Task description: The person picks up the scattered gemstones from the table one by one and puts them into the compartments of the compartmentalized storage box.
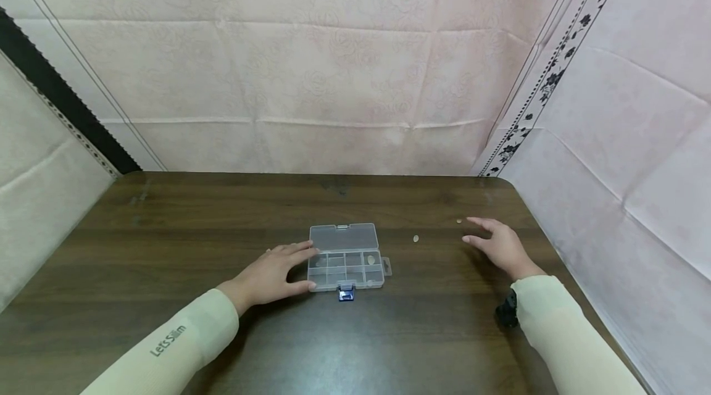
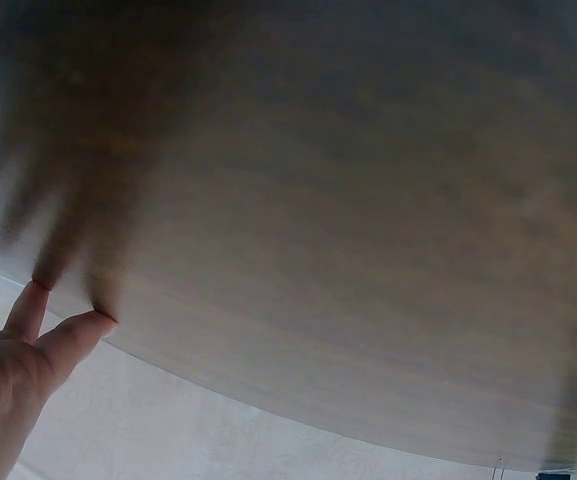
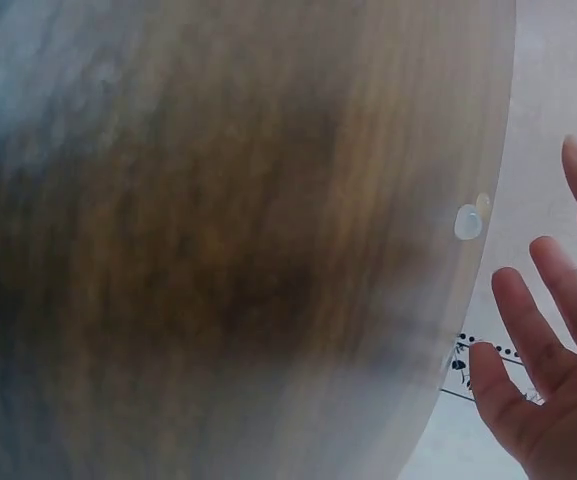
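A clear plastic compartment box (image 1: pixel 344 270) lies on the table with its lid (image 1: pixel 344 237) folded back and a blue latch (image 1: pixel 346 294) toward me. My left hand (image 1: pixel 274 274) rests at the box's left side, thumb and fingers spread along its edge. In the left wrist view the left hand (image 2: pixel 33 370) shows extended fingers. A small pale disc (image 1: pixel 371 260) is in a right-hand compartment. My right hand (image 1: pixel 500 247) hovers at the right, fingers spread and holding nothing, its fingertips near a tiny disc (image 1: pixel 458 221). The right wrist view shows that hand (image 3: pixel 553 370) with loosely bent fingers.
Another small pale disc (image 1: pixel 415 238) lies on the brown wooden table (image 1: pixel 222 210) between the box and my right hand. A clear hanging tab (image 1: pixel 387 266) sticks out from the box's right side. Pale patterned cloth (image 1: pixel 333 74) hangs behind the table and along both sides.
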A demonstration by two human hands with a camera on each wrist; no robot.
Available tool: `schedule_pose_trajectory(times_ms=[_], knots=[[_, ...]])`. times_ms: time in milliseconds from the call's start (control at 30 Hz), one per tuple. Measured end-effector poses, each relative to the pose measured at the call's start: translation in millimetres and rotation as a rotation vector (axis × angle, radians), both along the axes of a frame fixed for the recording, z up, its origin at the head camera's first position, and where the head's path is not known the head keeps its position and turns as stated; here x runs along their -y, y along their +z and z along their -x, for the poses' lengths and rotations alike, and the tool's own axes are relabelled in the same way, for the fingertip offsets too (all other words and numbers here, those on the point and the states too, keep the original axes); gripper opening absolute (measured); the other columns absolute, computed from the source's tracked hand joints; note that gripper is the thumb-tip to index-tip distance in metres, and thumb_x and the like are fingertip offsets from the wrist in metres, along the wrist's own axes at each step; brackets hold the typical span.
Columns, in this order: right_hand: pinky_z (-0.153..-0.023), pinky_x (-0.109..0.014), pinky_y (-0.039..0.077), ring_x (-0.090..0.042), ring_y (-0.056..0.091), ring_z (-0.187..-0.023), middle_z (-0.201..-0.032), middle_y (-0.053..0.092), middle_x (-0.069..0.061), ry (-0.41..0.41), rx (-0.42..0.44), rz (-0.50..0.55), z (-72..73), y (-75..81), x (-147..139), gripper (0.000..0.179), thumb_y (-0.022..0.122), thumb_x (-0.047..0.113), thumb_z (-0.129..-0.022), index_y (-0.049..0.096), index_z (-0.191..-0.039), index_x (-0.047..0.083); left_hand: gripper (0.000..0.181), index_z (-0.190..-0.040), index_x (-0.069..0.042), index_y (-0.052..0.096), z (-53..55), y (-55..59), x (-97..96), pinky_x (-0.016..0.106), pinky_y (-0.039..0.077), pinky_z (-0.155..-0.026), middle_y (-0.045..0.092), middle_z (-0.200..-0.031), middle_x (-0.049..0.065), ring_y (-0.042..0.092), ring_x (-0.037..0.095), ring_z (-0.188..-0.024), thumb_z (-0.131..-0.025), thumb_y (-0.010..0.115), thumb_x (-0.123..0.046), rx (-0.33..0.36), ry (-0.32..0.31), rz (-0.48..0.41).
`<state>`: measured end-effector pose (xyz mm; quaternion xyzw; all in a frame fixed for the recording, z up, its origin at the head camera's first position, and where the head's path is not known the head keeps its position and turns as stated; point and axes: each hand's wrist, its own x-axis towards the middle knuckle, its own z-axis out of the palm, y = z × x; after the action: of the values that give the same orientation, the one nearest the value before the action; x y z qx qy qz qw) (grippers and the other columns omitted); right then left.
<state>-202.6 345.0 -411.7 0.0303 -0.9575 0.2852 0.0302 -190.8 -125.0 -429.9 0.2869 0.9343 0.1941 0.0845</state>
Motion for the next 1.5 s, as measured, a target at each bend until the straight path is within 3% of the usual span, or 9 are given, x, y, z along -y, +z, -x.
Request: schedule_pose_trajectory(times_ms=[267,767,1500], knots=[[-0.094,-0.054,0.045,-0.043,0.051,-0.121,-0.137,0.05,-0.027,-0.016,0.068,0.012,3.7,-1.2,-1,0.048,0.065,0.021,-0.093,0.054,-0.135,0.0,0.073,-0.147,-0.025,0.043,-0.4,1.0,0.4,0.069,0.023,-0.105,0.033,-0.156,0.0,0.034,0.039,-0.138,-0.087,0.059,-0.062,0.003,0.003,0.004],[-0.082,-0.045,0.05,-0.036,0.059,-0.104,-0.123,0.061,-0.024,-0.055,0.108,0.031,4.3,-8.6,-8,0.043,0.066,0.019,-0.093,0.059,-0.129,-0.002,0.072,-0.147,-0.026,0.043,-0.3,3.5,-2.3,0.067,0.023,-0.106,0.034,-0.155,0.0,0.034,0.037,-0.138,-0.086,0.06,-0.062,0.008,0.018,0.021],[-0.086,-0.049,0.049,-0.038,0.059,-0.103,-0.111,0.065,-0.023,-0.019,0.097,-0.067,12.3,-17.1,-7,0.029,0.067,0.008,-0.09,0.067,-0.117,-0.003,0.072,-0.146,-0.025,0.044,0.0,1.7,-0.8,0.068,0.025,-0.105,0.034,-0.155,0.001,0.035,0.038,-0.138,-0.086,0.059,-0.062,-0.008,0.006,0.017]])
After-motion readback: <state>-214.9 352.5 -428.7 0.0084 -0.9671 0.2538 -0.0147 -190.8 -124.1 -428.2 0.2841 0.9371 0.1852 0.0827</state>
